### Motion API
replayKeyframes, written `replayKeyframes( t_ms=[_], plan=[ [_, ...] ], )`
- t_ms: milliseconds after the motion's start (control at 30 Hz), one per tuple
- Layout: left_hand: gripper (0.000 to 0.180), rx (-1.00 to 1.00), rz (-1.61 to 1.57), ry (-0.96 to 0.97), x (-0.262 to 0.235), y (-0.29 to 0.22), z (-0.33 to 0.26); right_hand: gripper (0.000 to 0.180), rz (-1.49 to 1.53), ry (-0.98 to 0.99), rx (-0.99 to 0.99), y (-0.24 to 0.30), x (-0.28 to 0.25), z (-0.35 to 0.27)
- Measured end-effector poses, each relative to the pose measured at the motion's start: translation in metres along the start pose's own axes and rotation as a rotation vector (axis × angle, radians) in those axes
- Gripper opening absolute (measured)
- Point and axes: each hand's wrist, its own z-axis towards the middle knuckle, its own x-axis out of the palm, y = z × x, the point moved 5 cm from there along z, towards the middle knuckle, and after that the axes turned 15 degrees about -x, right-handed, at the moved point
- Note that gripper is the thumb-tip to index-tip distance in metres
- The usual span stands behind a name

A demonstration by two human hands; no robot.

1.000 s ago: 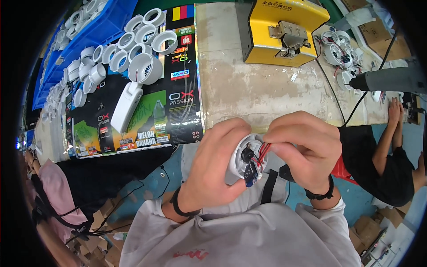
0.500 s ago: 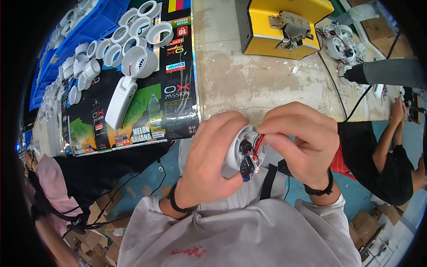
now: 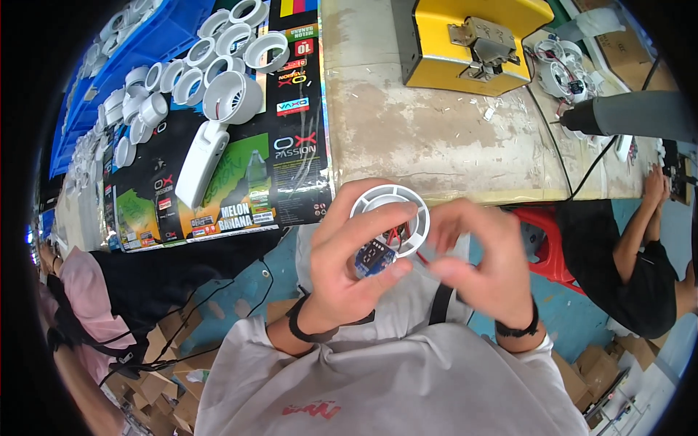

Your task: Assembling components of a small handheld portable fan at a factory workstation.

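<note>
Bright, even light without hard shadows; strong fisheye bending and a black vignette at the rim; the right hand (image 3: 480,261) is slightly motion-blurred

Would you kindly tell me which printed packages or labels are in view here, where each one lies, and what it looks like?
Printed sheet: flattened packaging spread on the workbench's left part, under the white round housings; glossy black with green fruit pictures and small red and white panels.
Colour strip: at the sheet's top edge, short yellow, red and blue bars.
Cardboard boxes: plain brown, on the floor lower left.
</note>
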Motion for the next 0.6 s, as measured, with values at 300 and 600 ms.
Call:
replayKeyframes(
  t_ms=[300,600],
  plan=[
    [0.035,-0.088,0.008,-0.050,-0.009,0.001,0.004,0.021,-0.005,0.206,-0.128,0.004,0.001,-0.010],
    [0.068,-0.137,-0.006,0.079,0.009,-0.004,-0.010,0.028,-0.075,0.282,-0.329,0.021,-0.005,0.015]
  ],
)
